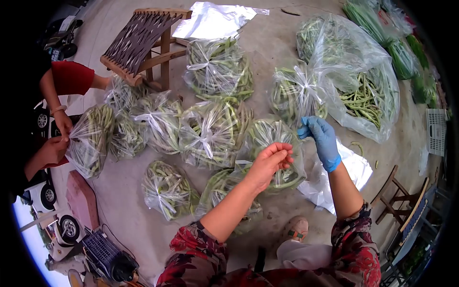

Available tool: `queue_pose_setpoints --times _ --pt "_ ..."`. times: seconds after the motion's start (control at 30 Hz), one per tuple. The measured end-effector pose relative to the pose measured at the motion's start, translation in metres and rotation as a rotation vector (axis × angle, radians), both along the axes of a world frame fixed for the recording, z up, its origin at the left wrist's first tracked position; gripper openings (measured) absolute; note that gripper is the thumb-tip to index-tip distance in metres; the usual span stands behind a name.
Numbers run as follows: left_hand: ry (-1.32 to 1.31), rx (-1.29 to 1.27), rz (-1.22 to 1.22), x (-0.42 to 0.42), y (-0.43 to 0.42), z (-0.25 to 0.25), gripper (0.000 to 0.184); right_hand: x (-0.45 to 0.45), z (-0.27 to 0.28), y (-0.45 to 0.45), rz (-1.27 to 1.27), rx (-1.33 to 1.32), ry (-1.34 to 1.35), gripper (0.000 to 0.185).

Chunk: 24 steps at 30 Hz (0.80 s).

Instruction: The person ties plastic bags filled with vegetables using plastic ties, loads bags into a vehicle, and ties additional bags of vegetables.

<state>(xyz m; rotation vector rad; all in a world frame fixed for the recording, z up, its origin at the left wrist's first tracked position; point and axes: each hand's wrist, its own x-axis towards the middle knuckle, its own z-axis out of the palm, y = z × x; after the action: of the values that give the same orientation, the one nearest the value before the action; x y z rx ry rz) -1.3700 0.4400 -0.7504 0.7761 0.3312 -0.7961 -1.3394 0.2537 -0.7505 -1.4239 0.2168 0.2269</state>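
Observation:
My left hand (pixel 271 165), bare, is closed with its fingers curled, above a clear plastic bag of green beans (pixel 270 136). Whether anything thin lies in those fingers cannot be made out. To its right, my right hand (pixel 321 138) wears a blue glove and has its fingertips pinched together. What they pinch, if anything, is too small to see. Just beyond the glove stands a tied bag of beans (pixel 291 93), its gathered neck facing up. A large open clear bag (pixel 382 105) of loose beans lies farther right.
Several filled bean bags (pixel 208 134) cover the floor on the left. Another person's hands (pixel 60 138) hold a bag's neck at far left. A woven stool (pixel 143 43) stands behind. Silvery plastic sheets (pixel 351 174), a white crate (pixel 436 131) and a wooden stool (pixel 397 201) are rightward.

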Motion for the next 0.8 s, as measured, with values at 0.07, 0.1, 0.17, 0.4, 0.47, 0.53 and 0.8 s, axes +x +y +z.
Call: queue_pose_setpoints --times 0.07,0.1,0.17,0.4,0.47,0.53,0.8 --pt "0.021 -0.012 0.046 0.006 0.026 0.009 0.018 -0.005 0.002 0.036 0.122 0.109 0.051 0.029" --pt "0.035 -0.033 0.059 0.008 0.037 0.015 0.018 -0.004 0.011 0.048 0.163 0.131 0.057 0.029" --pt "0.025 -0.094 0.054 0.009 0.058 0.024 0.019 -0.003 0.036 0.065 0.190 0.211 0.090 0.028" --pt "-0.182 -0.166 -0.185 -0.006 0.102 0.147 0.024 -0.030 0.166 0.086 0.399 0.322 0.174 0.026" --pt "-0.158 -0.211 -0.262 -0.024 0.112 0.181 0.026 -0.049 0.195 0.087 0.470 0.442 0.254 0.027" --pt "-0.109 -0.259 -0.320 -0.049 0.115 0.206 0.027 -0.068 0.229 0.091 0.533 0.562 0.411 0.029" --pt "0.154 -0.218 -0.253 -0.127 0.070 0.320 0.031 -0.149 0.329 0.061 0.295 0.665 0.619 0.029"
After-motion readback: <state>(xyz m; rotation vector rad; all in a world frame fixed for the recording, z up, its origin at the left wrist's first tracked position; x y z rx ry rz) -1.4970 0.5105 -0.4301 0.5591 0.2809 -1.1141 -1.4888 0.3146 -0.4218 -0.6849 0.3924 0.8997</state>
